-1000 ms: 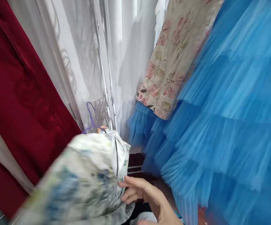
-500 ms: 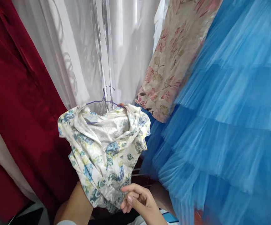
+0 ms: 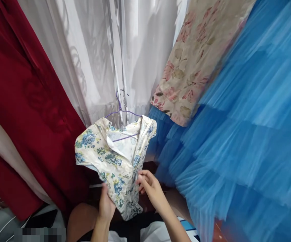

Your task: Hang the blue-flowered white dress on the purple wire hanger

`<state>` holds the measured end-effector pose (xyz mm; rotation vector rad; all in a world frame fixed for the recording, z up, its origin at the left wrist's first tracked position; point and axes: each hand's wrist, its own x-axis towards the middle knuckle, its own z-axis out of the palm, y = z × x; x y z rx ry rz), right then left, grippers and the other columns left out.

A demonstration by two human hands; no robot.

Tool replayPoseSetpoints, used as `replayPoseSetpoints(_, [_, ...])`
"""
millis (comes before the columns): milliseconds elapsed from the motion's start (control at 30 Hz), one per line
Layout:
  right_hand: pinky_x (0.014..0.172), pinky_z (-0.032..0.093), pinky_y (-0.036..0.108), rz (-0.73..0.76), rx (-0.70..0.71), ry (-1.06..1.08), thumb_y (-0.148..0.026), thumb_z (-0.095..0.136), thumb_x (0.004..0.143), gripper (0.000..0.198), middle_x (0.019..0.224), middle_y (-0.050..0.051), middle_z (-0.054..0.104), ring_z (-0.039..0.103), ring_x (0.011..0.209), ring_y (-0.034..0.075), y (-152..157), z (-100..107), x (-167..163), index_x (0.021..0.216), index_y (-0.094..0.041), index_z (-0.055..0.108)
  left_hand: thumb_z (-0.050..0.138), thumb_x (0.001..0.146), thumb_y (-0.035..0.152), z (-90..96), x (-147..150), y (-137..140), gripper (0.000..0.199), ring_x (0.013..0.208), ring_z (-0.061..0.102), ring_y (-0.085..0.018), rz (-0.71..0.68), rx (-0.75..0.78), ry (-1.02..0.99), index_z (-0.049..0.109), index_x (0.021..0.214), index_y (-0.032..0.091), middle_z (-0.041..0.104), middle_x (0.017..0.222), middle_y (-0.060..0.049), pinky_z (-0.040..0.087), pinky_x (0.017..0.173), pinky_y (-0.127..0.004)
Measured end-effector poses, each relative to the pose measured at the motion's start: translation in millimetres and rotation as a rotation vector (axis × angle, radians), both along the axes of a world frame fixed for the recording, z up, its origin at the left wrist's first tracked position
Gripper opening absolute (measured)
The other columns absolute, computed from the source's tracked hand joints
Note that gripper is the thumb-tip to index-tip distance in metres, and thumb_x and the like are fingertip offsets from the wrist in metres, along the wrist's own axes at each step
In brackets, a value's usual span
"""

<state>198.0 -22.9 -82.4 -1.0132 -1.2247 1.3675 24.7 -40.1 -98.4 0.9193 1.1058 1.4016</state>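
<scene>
Hanging upright, a white top with blue flowers [image 3: 118, 161] is holding a purple hanger [image 3: 120, 108] inside its neckline, before white curtains [image 3: 145, 57]. The left hand [image 3: 106, 203] is meeting the top's lower edge, its fingers partly hiding behind the cloth; their grip is unclear. The right hand [image 3: 147, 183] is curling its fingers narrowly at the opposite side; whether they are pinching fabric cannot be told. Red cloth [image 3: 16, 101] is draping left, blue ruffles [image 3: 248, 141] right.
</scene>
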Motion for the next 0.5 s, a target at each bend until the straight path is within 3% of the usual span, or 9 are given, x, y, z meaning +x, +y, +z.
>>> replayPoseSetpoints(100, [0.056,0.042,0.027,-0.052,0.146,-0.151,-0.054,0.061,0.084,0.036,0.073,0.000,0.059,0.053,0.060,0.016,26,3,-18,0.093,-0.019,0.056,0.074,0.074,0.043,-13.8,-3,-8,0.070,0.130,0.049,-0.030,0.115,-0.011,0.055,0.049,0.138,0.034,0.056,0.137,-0.008,0.041,0.110,-0.044])
replayPoseSetpoints(233, [0.056,0.037,0.026,-0.063,0.258,-0.348,-0.044,0.059,0.086,0.031,0.061,-0.002,0.050,0.045,0.058,0.014,41,8,-33,0.070,-0.019,0.049,0.071,0.074,0.039,-17.4,-7,-6,0.065,0.139,0.040,-0.029,0.185,0.014,0.149,0.052,0.136,0.034,0.055,0.140,-0.005,0.032,0.116,-0.041])
replayPoseSetpoints(400, [0.057,0.038,0.027,-0.006,0.226,-0.245,-0.043,0.055,0.089,0.025,0.064,-0.002,0.051,0.047,0.058,0.015,25,11,-40,0.080,-0.020,0.051,0.065,0.076,0.038,-17.0,-9,-7,0.063,0.139,0.040,-0.027,0.234,-0.010,0.030,0.050,0.137,0.034,0.056,0.139,-0.003,0.039,0.112,-0.039])
replayPoseSetpoints(500, [0.059,0.039,0.028,-0.058,0.243,-0.165,-0.042,0.058,0.089,0.023,0.069,0.000,0.053,0.049,0.061,0.016,12,10,-45,0.084,-0.020,0.053,0.062,0.078,0.037,-14.0,-2,-10,0.060,0.139,0.041,-0.025,0.217,-0.014,-0.019,0.051,0.136,0.033,0.058,0.136,-0.004,0.039,0.111,-0.037])
